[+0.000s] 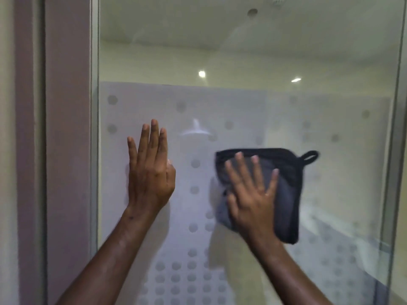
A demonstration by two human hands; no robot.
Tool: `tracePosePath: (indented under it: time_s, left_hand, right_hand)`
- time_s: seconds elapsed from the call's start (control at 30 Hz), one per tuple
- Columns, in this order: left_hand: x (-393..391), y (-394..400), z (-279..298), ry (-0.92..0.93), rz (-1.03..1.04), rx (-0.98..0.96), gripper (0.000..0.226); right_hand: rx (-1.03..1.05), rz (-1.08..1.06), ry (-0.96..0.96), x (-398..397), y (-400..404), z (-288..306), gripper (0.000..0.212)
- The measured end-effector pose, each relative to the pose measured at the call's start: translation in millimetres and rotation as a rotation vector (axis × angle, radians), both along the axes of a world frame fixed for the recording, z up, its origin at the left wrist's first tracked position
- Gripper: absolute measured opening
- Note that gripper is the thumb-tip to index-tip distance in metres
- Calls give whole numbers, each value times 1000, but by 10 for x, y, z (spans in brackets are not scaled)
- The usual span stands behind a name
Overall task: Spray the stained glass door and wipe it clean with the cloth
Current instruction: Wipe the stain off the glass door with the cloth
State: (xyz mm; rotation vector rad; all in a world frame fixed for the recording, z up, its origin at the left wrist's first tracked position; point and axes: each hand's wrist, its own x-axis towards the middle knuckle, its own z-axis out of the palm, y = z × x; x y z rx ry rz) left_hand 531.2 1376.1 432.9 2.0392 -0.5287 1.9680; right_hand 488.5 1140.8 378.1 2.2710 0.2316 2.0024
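Glass door (242, 51): both hands flat, right hand (253, 194) pressing cloth (288, 194).

Left grip (149, 170) and right grip (251, 194) raised, fingers straight, palms pressing forward

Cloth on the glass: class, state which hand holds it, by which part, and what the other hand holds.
The right hand presses the cloth flat to the glass with spread fingers over its middle; no edge is gripped. The left hand holds nothing.

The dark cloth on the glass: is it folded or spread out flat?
Folded. The cloth shows doubled layers under the right hand, its hanging loop sticking out at the top corner.
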Motion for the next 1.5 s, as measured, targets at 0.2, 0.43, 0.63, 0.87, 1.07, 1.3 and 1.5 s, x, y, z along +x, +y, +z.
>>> tracePosePath:
  time_s: [0.2,0.43,0.63,0.87,1.07,1.3,1.5]
  left_hand:
    - [-17,-19,-11,13,15,-1,69]
    - [-35,4,-8,51,5,12,62]
    - [-9,26,-1,48,46,41,68]
    - [12,42,-11,41,40,55,70]
    - [19,39,-24,14,23,43,67]
    - [-13,5,-18,39,31,30,67]
    - [-36,-14,-8,45,50,28,70]
  right_hand:
    - [353,-14,-64,44,-17,904,61]
    - [-120,23,-8,110,897,1128,65]
    - [-32,15,-30,94,566,1235,65]
    - [340,40,-82,-41,-667,1208,62]
    - [745,33,-132,-224,-1656,961,60]
    - [830,55,-156,-189,-1500,815,59]
    - [491,57,-102,26,-256,1031,59]
